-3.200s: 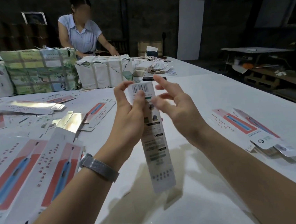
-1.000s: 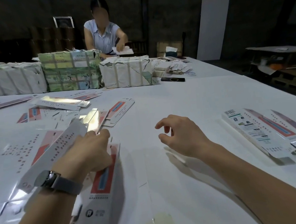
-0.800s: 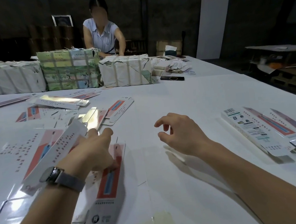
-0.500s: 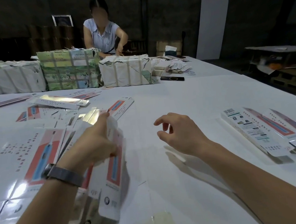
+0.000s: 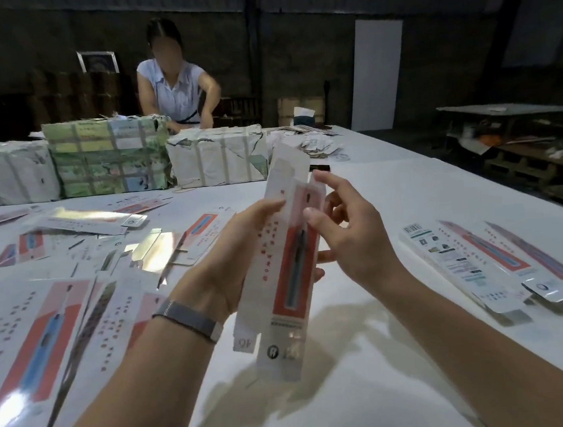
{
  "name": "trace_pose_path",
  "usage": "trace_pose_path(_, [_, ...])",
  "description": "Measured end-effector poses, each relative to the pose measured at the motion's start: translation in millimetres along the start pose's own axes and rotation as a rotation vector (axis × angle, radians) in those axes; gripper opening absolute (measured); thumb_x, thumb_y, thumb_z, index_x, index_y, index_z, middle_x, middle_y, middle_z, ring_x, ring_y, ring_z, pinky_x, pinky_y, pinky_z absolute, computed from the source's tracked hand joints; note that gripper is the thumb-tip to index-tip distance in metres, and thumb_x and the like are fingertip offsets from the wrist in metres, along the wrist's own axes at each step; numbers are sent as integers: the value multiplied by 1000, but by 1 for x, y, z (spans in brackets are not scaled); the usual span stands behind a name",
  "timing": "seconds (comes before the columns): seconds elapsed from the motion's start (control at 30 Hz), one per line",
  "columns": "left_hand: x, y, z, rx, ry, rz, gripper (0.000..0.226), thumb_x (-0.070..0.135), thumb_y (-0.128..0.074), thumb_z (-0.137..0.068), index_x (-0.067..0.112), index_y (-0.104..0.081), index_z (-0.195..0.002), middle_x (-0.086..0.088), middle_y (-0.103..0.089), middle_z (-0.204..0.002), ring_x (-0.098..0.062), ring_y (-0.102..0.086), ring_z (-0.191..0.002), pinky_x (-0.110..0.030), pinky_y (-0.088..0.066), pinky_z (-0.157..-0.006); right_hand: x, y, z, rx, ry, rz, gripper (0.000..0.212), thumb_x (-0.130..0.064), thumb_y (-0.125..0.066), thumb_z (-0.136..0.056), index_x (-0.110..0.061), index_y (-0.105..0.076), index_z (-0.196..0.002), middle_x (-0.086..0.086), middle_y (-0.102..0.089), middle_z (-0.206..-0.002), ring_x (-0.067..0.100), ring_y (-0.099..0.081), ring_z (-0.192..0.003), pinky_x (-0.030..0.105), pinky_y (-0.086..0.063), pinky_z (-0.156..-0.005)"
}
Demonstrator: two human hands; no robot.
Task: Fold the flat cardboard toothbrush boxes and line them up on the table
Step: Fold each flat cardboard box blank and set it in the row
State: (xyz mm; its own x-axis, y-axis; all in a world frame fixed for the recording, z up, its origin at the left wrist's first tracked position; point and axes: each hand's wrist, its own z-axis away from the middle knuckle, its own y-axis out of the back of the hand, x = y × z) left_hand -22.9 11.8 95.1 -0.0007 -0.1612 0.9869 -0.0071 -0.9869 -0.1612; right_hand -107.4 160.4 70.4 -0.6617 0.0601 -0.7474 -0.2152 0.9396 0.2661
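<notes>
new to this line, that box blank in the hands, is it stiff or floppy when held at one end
The blank probably stays fairly stiff: it juts straight below the left hand without drooping. Likely light, since fingers alone carry it. Its glossy face may be slippery.

Bare forearms; a grey mesh-band watch (image 5: 189, 320) on the left wrist.
</notes>
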Motion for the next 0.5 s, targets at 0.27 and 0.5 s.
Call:
trace_pose_path(0.27, [-11,-5,-1,19,-77,86,54,61,-30,-99,29,-73,-105,-11,-76,-95,-29,-75,-80,-43,-60,-65,-2,-4,2,64,136,215,46,-30,-65,-95,-28,-55,-139,-14,-41,-88,-2,-52,-81,18,-58,-66])
trace_pose_path(0.5, [-14,-22,-5,-1,-150,-76,55,61,-25,-102,35,-74,-100,-3,-69,-89,-10,-63,-67,-25,-54,-64,-12,-7,3,74,101,108,41,-34,-60,-97,-35,-52,-137,-5,-44,-82,17,-60,-80,24,-55,-71])
